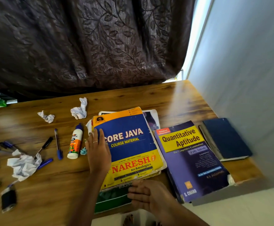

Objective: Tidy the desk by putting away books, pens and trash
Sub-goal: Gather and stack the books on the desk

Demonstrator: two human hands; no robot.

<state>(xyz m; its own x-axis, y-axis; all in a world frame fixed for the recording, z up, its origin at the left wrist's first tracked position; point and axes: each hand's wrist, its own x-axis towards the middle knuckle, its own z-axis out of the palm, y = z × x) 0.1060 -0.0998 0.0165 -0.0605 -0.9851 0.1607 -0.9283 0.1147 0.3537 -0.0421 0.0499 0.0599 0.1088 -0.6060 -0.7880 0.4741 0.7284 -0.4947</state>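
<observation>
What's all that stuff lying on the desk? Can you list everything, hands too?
Core Java book: one, blue and yellow, top of the centre stack.
Green book: one, under that stack.
Quantitative Aptitude book: one, purple and yellow, right of the stack.
Dark blue book: one, far right.
Glue bottle: one, white with blue cap, left of the stack.
Pen: one, blue, beside the glue bottle; more pens lie further left.
Crumpled paper: three white wads, back and left.
Desk: one, brown wood.
Curtain: one, dark, behind.
Left hand: flat on the stack's left edge.
Right hand: at its near edge.
</observation>
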